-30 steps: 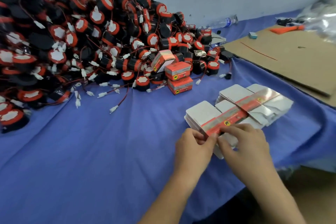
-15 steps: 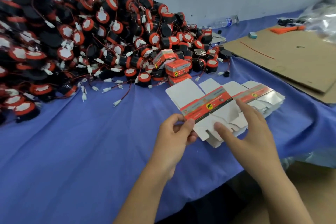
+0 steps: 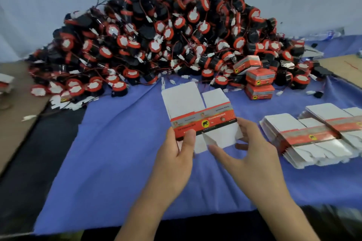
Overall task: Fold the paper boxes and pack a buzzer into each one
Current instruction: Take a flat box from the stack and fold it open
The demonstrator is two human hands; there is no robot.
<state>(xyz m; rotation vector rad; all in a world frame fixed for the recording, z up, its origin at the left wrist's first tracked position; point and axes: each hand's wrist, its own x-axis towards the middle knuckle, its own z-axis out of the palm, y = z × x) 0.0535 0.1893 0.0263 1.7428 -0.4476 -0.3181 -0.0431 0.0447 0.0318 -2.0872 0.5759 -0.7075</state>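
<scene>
A flat, unfolded paper box (image 3: 197, 111), white with a red band and a yellow elephant mark, is held up above the blue cloth. My left hand (image 3: 177, 152) pinches its lower left edge, thumb on the red band. My right hand (image 3: 252, 154) holds its lower right flap from behind, index finger stretched under the bottom flaps. A stack of flat boxes (image 3: 317, 137) lies to the right. A big heap of black and red buzzers (image 3: 156, 41) with wires fills the back. Three folded boxes (image 3: 258, 82) sit at the heap's right foot.
The blue cloth (image 3: 117, 162) covers the table's middle. Brown cardboard (image 3: 346, 68) lies at the far right and more at the left edge (image 3: 13, 115). A plastic bottle (image 3: 331, 35) lies by the wall at the back right.
The flat box has come off the stack and moved left and up in both hands. The view has swung left, so the stack now sits at the right.
</scene>
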